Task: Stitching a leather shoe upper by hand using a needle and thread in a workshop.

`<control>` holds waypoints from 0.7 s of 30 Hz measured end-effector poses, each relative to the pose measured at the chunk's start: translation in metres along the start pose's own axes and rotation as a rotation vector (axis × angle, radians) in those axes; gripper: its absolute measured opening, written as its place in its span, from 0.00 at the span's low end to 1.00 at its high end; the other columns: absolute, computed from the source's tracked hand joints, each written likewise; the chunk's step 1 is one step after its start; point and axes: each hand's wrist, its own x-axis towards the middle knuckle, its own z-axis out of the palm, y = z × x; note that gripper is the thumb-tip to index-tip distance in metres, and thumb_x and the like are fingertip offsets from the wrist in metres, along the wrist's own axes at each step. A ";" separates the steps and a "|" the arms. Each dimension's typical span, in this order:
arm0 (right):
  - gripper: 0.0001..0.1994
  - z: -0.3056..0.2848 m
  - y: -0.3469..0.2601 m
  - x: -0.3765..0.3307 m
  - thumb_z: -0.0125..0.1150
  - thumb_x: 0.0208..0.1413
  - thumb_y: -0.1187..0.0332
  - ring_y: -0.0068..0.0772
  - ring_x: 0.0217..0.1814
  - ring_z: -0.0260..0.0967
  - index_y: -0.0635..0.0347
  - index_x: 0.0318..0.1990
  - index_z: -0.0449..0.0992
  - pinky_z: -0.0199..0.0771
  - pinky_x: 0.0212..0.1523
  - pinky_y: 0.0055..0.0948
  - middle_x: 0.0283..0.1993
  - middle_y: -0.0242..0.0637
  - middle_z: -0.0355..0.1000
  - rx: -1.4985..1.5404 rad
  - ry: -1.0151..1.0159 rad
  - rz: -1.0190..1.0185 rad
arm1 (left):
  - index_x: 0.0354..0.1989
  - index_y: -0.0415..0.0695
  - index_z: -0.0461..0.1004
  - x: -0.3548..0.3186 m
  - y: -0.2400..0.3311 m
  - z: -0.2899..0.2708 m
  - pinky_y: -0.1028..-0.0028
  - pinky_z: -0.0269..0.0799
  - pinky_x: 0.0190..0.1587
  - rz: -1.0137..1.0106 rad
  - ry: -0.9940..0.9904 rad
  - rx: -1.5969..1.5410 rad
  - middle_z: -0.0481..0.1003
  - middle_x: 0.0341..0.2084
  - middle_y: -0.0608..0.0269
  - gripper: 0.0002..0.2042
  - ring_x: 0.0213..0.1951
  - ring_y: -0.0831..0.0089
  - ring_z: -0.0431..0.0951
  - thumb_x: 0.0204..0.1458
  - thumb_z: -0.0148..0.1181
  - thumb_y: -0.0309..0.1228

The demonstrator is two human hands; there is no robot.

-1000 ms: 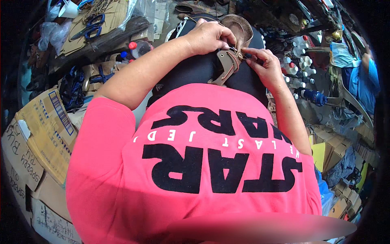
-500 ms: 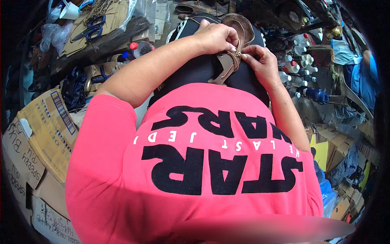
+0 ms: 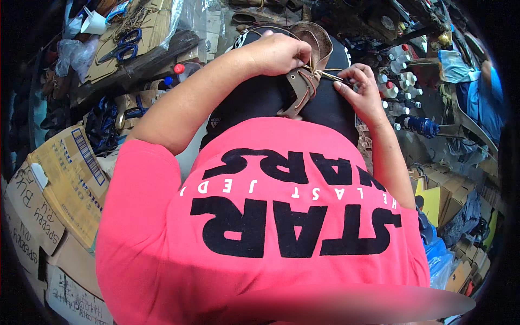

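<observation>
A brown leather shoe upper lies across my dark-trousered lap, its rounded far end standing up and a punched hole showing near its left edge. Thin brown lace runs out from its middle toward the right. My left hand is closed against the upper's left side, fingertips curled in on the lace; exactly what is pinched there is partly hidden. To the right of the upper, my right hand pinches the lace strands between thumb and fingers, holding them taut. Another length of lace loops behind my left hand.
Blue-handled scissors rest on cardboard at the far left, near a white cup. Several plastic bottles stand on the right. Cardboard boxes crowd the near left. A blue cloth hangs far right.
My right hand has moved away from the shoe upper to the right, drawing lace strands out with it. My left hand has shifted slightly left and toward me.
</observation>
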 end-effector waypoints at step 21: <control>0.07 -0.022 -0.034 0.027 0.55 0.53 0.62 0.39 0.46 0.68 0.53 0.34 0.75 0.59 0.48 0.40 0.35 0.35 0.72 -0.571 -0.320 -0.229 | 0.35 0.48 0.72 0.003 -0.001 -0.002 0.60 0.63 0.43 0.111 -0.127 0.128 0.76 0.29 0.59 0.06 0.40 0.59 0.75 0.54 0.52 0.33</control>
